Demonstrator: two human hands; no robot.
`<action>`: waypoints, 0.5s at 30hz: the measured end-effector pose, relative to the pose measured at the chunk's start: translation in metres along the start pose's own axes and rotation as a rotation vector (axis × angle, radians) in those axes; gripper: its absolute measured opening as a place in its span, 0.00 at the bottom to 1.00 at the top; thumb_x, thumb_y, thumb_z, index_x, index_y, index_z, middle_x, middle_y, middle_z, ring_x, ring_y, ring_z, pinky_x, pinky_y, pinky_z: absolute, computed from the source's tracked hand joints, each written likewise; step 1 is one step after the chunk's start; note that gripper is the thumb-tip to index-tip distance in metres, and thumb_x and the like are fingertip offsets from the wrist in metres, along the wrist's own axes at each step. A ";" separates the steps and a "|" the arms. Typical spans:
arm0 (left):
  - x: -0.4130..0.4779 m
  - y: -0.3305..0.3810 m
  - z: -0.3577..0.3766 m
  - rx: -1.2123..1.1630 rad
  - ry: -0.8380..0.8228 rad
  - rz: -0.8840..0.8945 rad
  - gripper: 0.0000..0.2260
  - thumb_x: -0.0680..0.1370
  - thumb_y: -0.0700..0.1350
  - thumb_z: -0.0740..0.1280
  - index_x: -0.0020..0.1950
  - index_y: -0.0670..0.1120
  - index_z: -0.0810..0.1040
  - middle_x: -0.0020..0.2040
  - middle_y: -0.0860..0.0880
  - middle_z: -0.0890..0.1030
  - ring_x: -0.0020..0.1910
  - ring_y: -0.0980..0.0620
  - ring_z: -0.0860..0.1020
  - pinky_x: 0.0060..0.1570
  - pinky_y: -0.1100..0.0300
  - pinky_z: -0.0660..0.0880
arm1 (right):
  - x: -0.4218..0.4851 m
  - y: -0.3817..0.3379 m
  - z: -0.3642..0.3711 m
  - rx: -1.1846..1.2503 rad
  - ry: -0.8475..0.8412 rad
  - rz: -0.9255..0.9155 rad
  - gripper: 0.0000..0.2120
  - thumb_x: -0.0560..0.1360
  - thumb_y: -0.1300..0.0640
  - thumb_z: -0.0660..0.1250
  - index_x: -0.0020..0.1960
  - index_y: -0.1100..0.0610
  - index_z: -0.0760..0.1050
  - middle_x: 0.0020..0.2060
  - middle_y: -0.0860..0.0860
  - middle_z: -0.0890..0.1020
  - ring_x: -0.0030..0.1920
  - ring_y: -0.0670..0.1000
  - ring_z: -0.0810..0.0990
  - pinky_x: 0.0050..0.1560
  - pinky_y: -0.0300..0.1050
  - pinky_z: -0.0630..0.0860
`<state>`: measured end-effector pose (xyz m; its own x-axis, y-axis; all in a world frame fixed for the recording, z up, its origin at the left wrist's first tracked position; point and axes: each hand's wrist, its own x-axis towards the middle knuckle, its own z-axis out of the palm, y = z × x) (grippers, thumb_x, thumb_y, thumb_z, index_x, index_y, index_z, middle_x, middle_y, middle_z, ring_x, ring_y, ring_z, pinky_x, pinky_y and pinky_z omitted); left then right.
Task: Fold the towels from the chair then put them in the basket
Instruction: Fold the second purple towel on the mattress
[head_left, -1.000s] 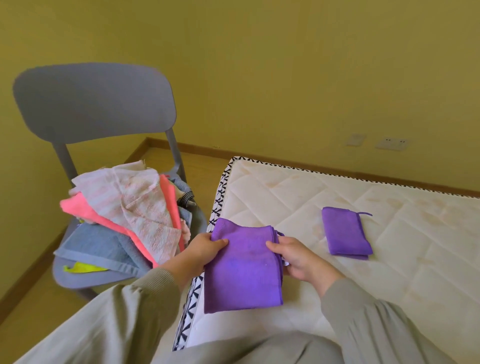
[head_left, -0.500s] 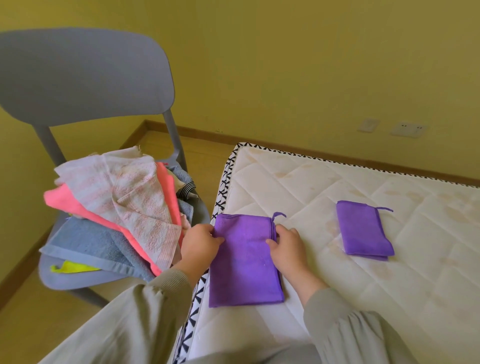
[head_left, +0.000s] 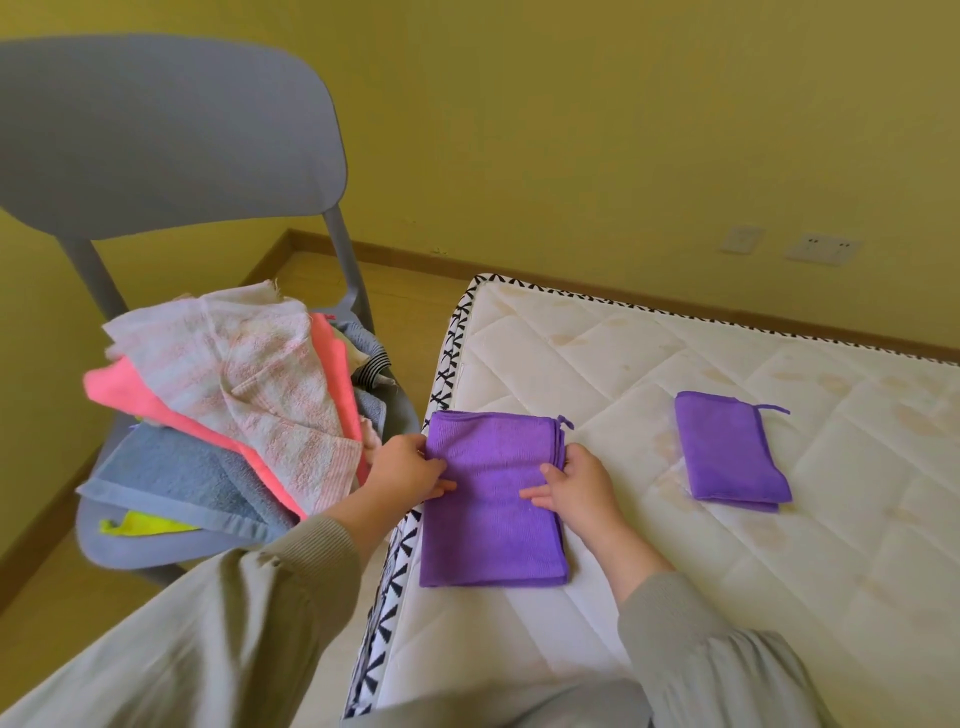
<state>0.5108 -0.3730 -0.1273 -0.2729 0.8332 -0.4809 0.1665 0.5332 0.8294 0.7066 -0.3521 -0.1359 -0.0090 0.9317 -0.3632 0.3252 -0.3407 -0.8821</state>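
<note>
Head view: the left towel (head_left: 491, 530), purple and held clear of the mattress (head_left: 675, 597) 1 second ago, now lies flat on it at the near left corner, long side running near to far. The hands, at its side edges half a second ago, now reach inward. The left hand (head_left: 402, 467) lies over the left edge with fingers stretched out flat onto the cloth, and the right hand (head_left: 576, 483) does the same from the right edge, gripping nothing, both pressing about mid-length. That reads as smoothing or marking a crease, so this towel probably has 1 more fold to go before it matches the right towel (head_left: 727, 452), also purple, which sits well apart on the mattress, folded to a smaller packet with its loop at the far corner. Count: 2 purple towels on the mattress, 2 hands, and 1 grey chair (head_left: 156, 135) to the left. The chair holds 1 pile (head_left: 249, 384) showing at least 5 cloths: pale pink-striped, coral, blue, yellow-green, and a dark-striped piece at the far side; more may be hidden beneath. There are 2 wall plates (head_left: 823, 248) on the far wall. There are 0 baskets in sight, so nothing is stowed yet and most of the job remains.
</note>
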 end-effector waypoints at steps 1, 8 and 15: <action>0.000 0.000 0.000 0.022 0.010 0.040 0.06 0.78 0.32 0.60 0.45 0.41 0.73 0.38 0.44 0.78 0.28 0.55 0.81 0.31 0.61 0.80 | 0.001 0.001 0.001 0.017 0.004 -0.020 0.10 0.80 0.66 0.56 0.42 0.56 0.66 0.39 0.54 0.77 0.36 0.51 0.84 0.36 0.42 0.79; -0.009 -0.009 -0.002 0.190 0.062 0.266 0.03 0.75 0.38 0.68 0.47 0.44 0.78 0.41 0.49 0.81 0.42 0.51 0.78 0.47 0.57 0.75 | -0.003 0.004 -0.002 0.163 -0.030 -0.017 0.11 0.74 0.73 0.62 0.46 0.58 0.72 0.45 0.58 0.82 0.45 0.54 0.83 0.49 0.50 0.78; -0.028 -0.014 -0.010 -0.085 0.060 0.188 0.07 0.74 0.31 0.66 0.43 0.40 0.81 0.35 0.43 0.78 0.35 0.49 0.73 0.40 0.55 0.73 | -0.023 -0.001 -0.016 0.096 -0.088 -0.014 0.12 0.70 0.73 0.66 0.42 0.57 0.79 0.36 0.54 0.78 0.38 0.50 0.77 0.39 0.43 0.79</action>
<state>0.5069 -0.4050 -0.1231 -0.3009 0.9053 -0.2999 0.1397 0.3529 0.9252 0.7215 -0.3713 -0.1213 -0.0976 0.9232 -0.3718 0.2320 -0.3421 -0.9106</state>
